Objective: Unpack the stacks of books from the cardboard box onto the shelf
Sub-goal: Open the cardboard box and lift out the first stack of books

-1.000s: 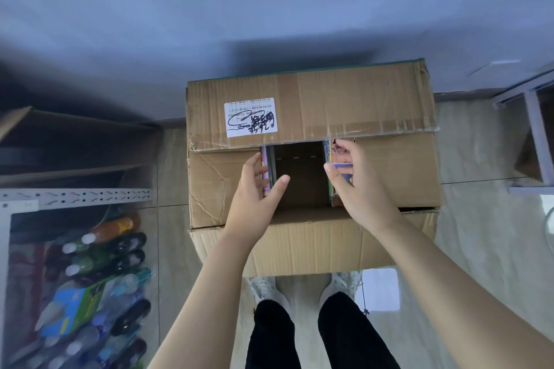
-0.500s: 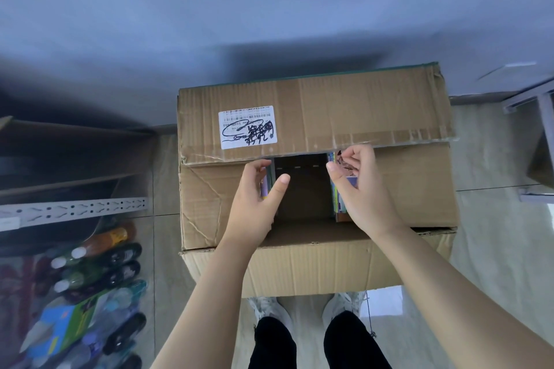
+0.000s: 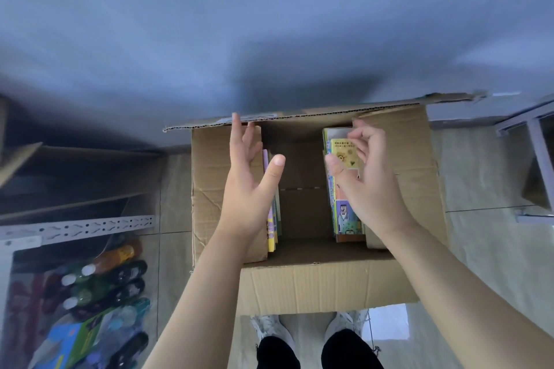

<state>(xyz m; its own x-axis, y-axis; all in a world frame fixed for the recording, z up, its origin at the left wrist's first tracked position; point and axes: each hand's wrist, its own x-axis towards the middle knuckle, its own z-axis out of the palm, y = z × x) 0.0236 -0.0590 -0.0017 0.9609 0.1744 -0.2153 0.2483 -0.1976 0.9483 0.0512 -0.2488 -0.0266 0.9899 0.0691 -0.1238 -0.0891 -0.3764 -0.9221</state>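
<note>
Books stand on edge in two groups inside the cardboard box (image 3: 314, 284): a thin group (image 3: 273, 213) against the box's left inner flap and a thicker stack (image 3: 344, 210) against its right side, with bare box floor between them. The far flap of the box stands raised and the near flap hangs toward the person's shoes (image 3: 311, 326). The left hand (image 3: 248, 189) is over the left inner flap, fingers straight and slightly spread, thumb held apart, gripping nothing; its fingertips reach the box's far edge. The right hand (image 3: 365, 177) hovers over the top of the right stack, fingers loosely curled and apart, thumb close to the yellow cover on top; whether it touches the books cannot be told, and no book is clamped. The step in hand appears to be clearing the flaps and taking hold of a stack. To do it well, press both inner flaps fully outward so they do not spring back over the books, then slide the fingers down one face of the right stack and the thumb down the other, squeeze the whole stack together, and lift it straight up. A metal rack (image 3: 78, 226) with bottles (image 3: 102, 281) stands left of the box; another frame (image 3: 536, 141) is to its right.
</note>
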